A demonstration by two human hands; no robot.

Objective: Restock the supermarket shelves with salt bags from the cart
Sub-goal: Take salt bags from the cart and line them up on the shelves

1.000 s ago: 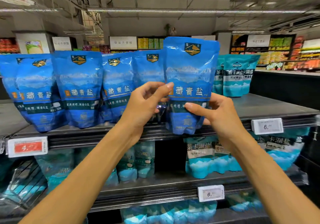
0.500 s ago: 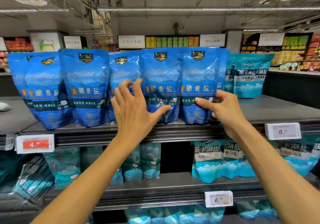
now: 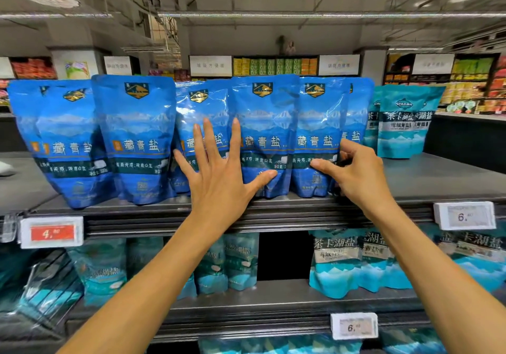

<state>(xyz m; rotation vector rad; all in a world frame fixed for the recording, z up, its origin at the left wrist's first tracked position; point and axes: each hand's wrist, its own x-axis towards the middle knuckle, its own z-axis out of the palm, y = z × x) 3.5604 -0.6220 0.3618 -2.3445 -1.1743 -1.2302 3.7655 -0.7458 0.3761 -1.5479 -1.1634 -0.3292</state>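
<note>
Salt bag [image 3: 319, 137]: upright at the front of the top shelf [image 3: 427, 181], right end of the blue row; judged dense, soft-walled, glossy; best taken low at the side edges
Right hand [image 3: 353, 172]: my fingers curl round its lower right edge, thumb on its face
Left hand [image 3: 221, 181]: fingers spread flat against the neighbouring blue bags [image 3: 262, 134]; holding nothing
Change: a second ago I held this bag raised in both hands; now it stands in line

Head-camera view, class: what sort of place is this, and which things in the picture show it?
Almost certainly a supermarket aisle. Dark metal shelves carry rows of glossy blue salt pouches, white price tags clip to the shelf edges, and more stocked shelves stand behind.
</note>
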